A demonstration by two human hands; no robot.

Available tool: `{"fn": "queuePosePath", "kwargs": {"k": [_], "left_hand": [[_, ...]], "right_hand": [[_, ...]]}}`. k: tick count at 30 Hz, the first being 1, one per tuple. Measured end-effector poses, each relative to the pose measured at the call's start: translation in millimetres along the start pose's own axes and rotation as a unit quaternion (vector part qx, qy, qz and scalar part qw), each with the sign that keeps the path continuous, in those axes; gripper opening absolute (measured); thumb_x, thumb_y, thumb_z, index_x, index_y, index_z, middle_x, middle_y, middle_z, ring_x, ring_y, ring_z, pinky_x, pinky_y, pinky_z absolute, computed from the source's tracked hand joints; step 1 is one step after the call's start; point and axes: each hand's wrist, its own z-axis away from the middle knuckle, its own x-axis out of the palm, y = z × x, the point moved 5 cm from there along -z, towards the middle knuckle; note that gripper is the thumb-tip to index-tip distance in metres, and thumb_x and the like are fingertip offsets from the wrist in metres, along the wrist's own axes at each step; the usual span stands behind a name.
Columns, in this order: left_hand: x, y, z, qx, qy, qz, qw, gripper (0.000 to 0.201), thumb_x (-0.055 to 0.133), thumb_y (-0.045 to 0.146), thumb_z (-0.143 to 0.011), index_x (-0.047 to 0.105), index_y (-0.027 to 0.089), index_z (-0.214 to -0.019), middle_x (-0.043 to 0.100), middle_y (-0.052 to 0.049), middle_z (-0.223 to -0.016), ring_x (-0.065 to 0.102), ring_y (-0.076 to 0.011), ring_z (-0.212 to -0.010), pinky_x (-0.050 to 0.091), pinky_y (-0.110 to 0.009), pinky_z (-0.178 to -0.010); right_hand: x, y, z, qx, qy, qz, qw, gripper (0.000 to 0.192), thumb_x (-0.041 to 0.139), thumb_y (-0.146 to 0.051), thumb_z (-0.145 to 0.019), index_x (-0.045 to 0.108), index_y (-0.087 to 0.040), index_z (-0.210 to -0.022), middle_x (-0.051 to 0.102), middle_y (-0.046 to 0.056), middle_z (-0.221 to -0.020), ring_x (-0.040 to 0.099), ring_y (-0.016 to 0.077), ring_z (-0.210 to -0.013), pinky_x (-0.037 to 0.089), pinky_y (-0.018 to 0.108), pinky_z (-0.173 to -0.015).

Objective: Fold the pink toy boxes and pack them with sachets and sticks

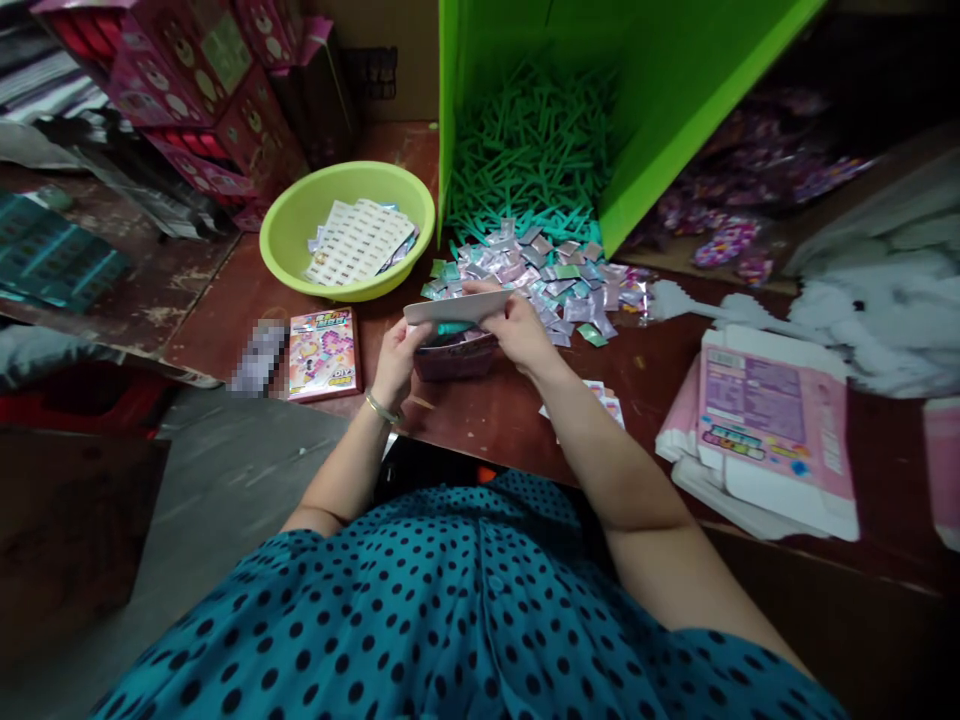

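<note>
Between my two hands a small box [454, 364] stands near the table's front edge, its pale lid flap [457, 307] raised. My left hand [397, 360] pinches the flap's left end, thumb on top. At the right end, the fingers of my right hand [519, 328] are closed on the box's flap and edge. Inside the opening a teal stick-like piece [453, 328] shows; the rest of the contents is hidden. Just behind the box lies a heap of small shiny sachets [536, 270]. A finished-looking printed box [325, 352] lies flat to the left.
A yellow-green basin [279, 240] holds printed sheets. Behind the sachets, a bright green bin [660, 110] holds many green sticks [532, 150]. Flattened pink cartons [780, 430] lie at right, with small cards [604, 402] nearer me. Pink boxes [202, 90] are stacked at back left.
</note>
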Motion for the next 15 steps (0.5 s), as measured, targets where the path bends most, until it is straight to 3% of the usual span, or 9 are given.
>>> {"fn": "queuePosePath", "kwargs": {"k": [3,7,9,12,15], "left_hand": [[1.3,5.0,-15.5,-0.016,-0.020,-0.013,1.000,0.032,0.087,0.038,-0.068,0.075,0.018,-0.090,0.076,-0.002,-0.087,0.067,-0.0186,-0.084,0.052,-0.032,-0.083],[1.8,11.3,-35.9,0.010,-0.001,-0.044,0.999,0.023,0.082,0.024,-0.064,0.076,0.018,-0.085,0.073,-0.001,-0.080,0.062,-0.0153,-0.074,0.048,-0.028,-0.072],[2.5,13.0,-41.2,0.022,0.003,-0.057,0.998,0.018,0.079,0.021,-0.064,0.074,0.019,-0.081,0.072,0.000,-0.076,0.060,-0.0141,-0.070,0.046,-0.026,-0.068],[5.8,15.3,-39.9,0.038,-0.029,-0.040,0.998,0.025,0.078,0.025,-0.068,0.075,0.019,-0.092,0.076,-0.003,-0.091,0.066,-0.0156,-0.080,0.049,-0.027,-0.076],[9.0,15.6,-34.1,0.040,-0.063,-0.025,0.997,0.030,0.077,0.030,-0.072,0.074,0.020,-0.100,0.077,-0.005,-0.101,0.069,-0.0180,-0.091,0.051,-0.029,-0.084]], "right_hand": [[-9.6,-22.8,-7.8,-0.081,0.031,0.117,0.989,0.049,0.048,-0.014,-0.088,0.073,-0.026,-0.129,0.070,0.003,-0.135,0.061,0.0240,-0.132,0.047,0.047,-0.117],[-9.5,-37.2,-7.7,-0.135,-0.065,0.159,0.976,0.040,0.053,-0.023,-0.095,0.073,-0.029,-0.129,0.071,0.002,-0.134,0.064,0.0228,-0.129,0.047,0.047,-0.117],[-7.0,-37.3,-5.6,-0.140,-0.072,0.138,0.978,0.036,0.052,-0.033,-0.100,0.071,-0.031,-0.131,0.070,0.001,-0.137,0.063,0.0217,-0.131,0.048,0.047,-0.116],[-5.3,-36.0,-3.3,-0.134,-0.035,0.132,0.982,0.035,0.051,-0.038,-0.103,0.072,-0.032,-0.130,0.071,0.001,-0.135,0.065,0.0216,-0.127,0.050,0.047,-0.113],[-4.2,-38.2,-3.6,-0.141,-0.044,0.187,0.971,0.036,0.058,-0.035,-0.101,0.069,-0.030,-0.135,0.070,0.003,-0.136,0.067,0.0234,-0.126,0.051,0.047,-0.111]]}}
